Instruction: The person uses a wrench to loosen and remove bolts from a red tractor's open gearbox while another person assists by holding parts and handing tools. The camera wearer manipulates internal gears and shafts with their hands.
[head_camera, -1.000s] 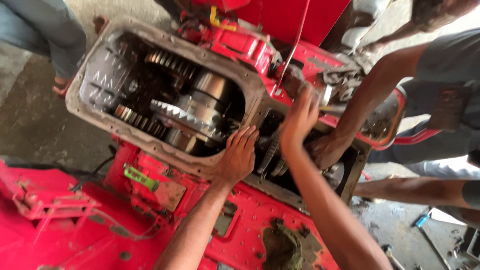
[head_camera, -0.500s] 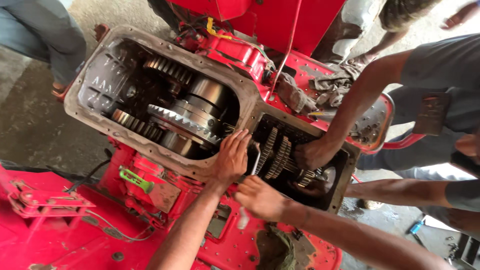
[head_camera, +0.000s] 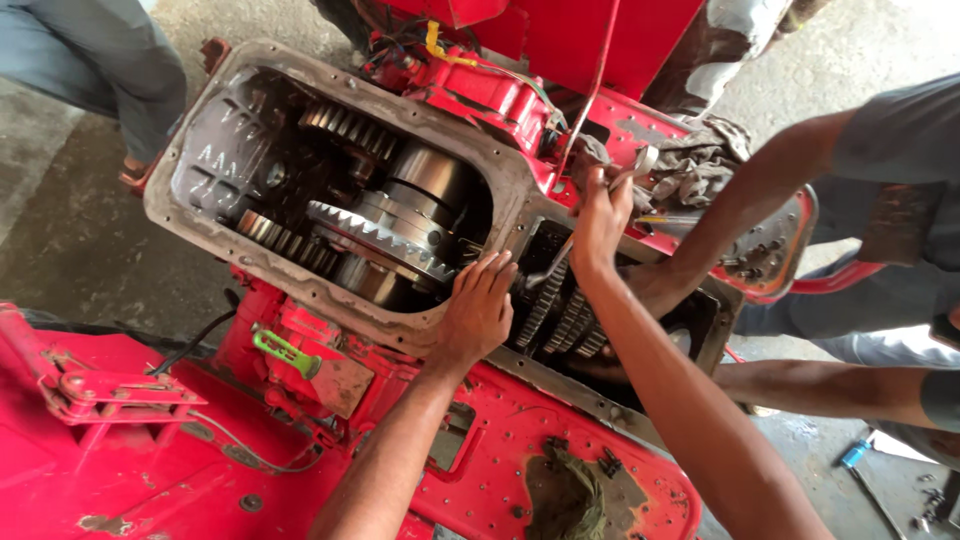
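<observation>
Nearest lay the flat red metal deck (head_camera: 560, 440), with a dirty green rag (head_camera: 565, 500) on it. A green-handled tool (head_camera: 285, 352) lay on the red body a little farther out.

The left hand (head_camera: 478, 312) rested flat on the rim of the big open gear housing (head_camera: 200, 245). Its fingers were spread out and loose, holding nothing. Inside that housing sat a large toothed ring gear (head_camera: 385, 238), a shiny steel drum (head_camera: 430, 175) and smaller gears (head_camera: 345, 128) behind it, all greasy.

Just to the right was a smaller open box (head_camera: 712, 330). A row of thin gears (head_camera: 560, 310) stood in it, side by side.

The right hand (head_camera: 603, 215) was above that box, fingers closed tight on a thin metal rod (head_camera: 560, 255) that reached down toward the gears.

Another person's arm (head_camera: 740, 215) reached in from the right, its hand down by the small box. A grey rag (head_camera: 700, 165) lay beyond, near the red top part (head_camera: 560, 40).
</observation>
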